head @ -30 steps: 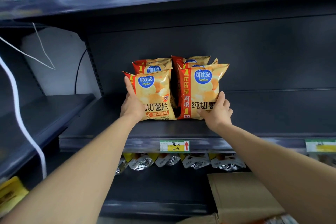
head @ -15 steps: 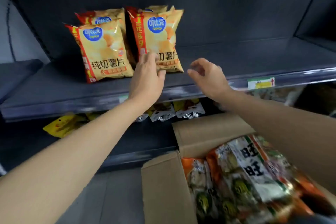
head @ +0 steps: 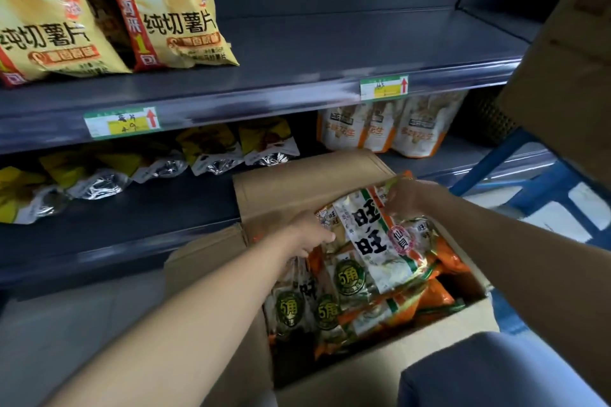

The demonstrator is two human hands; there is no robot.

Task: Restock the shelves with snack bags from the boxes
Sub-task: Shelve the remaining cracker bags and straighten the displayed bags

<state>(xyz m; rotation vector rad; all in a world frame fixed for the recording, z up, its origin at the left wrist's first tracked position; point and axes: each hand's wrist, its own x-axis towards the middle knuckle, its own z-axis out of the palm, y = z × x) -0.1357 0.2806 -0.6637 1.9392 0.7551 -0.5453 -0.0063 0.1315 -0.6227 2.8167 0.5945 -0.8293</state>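
Inside box (head: 307, 182), left hand (head: 309, 235), right hand (head: 408, 198) holding bag (head: 373, 238)

left arm: bare, stretched forward and down | left hand (head: 310, 235): pinches left edge of a bag (head: 372, 241) | right arm: bare, angled in from right | right hand (head: 408, 196): fingers curled over the bag's far end

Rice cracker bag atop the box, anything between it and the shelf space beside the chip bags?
Nothing visible. The left hand and right hand hold the rice cracker bag in the box; the shelf beside the chip bags is bare, only its front lip to clear.
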